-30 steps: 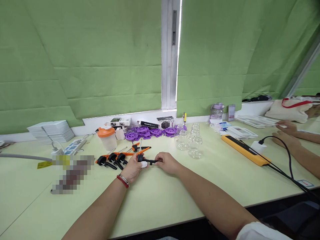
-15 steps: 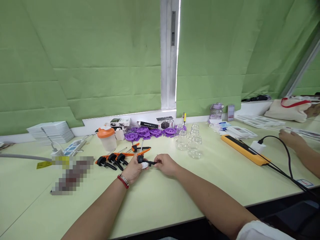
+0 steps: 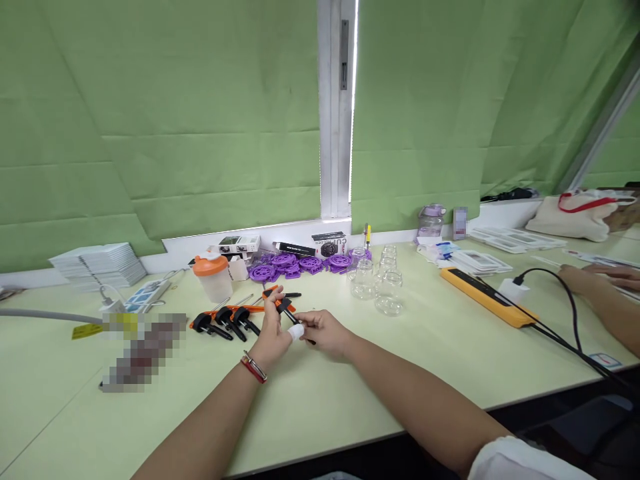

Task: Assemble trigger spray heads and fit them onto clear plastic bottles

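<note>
Between my two hands is a black-and-orange tool (image 3: 286,307) that looks like a small clamp; my fingers hide much of it. My left hand (image 3: 271,335) is closed around its upper part, with a white wrap on the thumb. Fingers of my right hand (image 3: 324,331) pinch the black lower end, which points down toward the table. To the left lie several similar black-and-orange tools (image 3: 231,323) with thin metal rods. Just behind my left hand another black handle (image 3: 291,295) shows on the table.
Behind my hands are purple plastic parts (image 3: 285,262), glass jars (image 3: 389,297) and a shaker cup with orange lid (image 3: 213,279). An orange power strip (image 3: 487,298) with cables lies to the right, near another person's arm (image 3: 600,293). White stacked sheets (image 3: 97,265) stand at far left.
The held tool has turned from nearly level to steeply tilted, its black end now lower. My right hand has shifted slightly left, closer to my left hand.
</note>
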The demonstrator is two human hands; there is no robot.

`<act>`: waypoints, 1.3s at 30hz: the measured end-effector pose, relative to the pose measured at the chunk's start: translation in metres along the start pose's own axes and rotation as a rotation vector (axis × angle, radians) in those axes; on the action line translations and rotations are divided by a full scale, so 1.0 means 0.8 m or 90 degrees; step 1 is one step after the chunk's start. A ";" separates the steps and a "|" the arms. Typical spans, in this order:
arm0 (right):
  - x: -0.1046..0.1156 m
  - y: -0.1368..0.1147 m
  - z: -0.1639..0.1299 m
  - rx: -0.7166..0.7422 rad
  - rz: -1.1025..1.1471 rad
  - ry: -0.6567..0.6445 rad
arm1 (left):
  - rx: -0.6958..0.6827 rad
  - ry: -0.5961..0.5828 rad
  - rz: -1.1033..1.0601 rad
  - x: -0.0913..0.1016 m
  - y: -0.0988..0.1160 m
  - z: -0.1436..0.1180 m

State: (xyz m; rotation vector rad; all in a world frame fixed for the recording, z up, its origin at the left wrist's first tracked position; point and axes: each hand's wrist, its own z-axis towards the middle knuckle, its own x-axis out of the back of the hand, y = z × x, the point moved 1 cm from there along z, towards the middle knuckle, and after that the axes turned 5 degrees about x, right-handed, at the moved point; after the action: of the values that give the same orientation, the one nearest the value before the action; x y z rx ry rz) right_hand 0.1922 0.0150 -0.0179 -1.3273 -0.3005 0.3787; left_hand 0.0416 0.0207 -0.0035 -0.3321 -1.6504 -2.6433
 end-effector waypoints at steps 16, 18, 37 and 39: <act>0.001 -0.014 -0.009 -0.024 0.230 -0.048 | -0.180 -0.072 0.438 0.007 0.010 0.002; 0.001 -0.013 -0.009 -0.030 0.230 -0.043 | -0.182 -0.080 0.465 0.006 0.009 0.001; -0.004 -0.005 -0.008 -0.024 0.277 -0.047 | -0.134 -0.056 0.502 -0.009 0.016 -0.010; -0.004 -0.004 -0.007 -0.021 0.279 -0.047 | -0.151 -0.051 0.515 -0.010 0.019 -0.012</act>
State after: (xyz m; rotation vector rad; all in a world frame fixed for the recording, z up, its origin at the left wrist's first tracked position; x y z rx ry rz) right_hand 0.1917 0.0078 -0.0161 -1.4117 -0.0745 0.7940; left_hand 0.0497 0.0046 0.0049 -0.8918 -0.9061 -2.1851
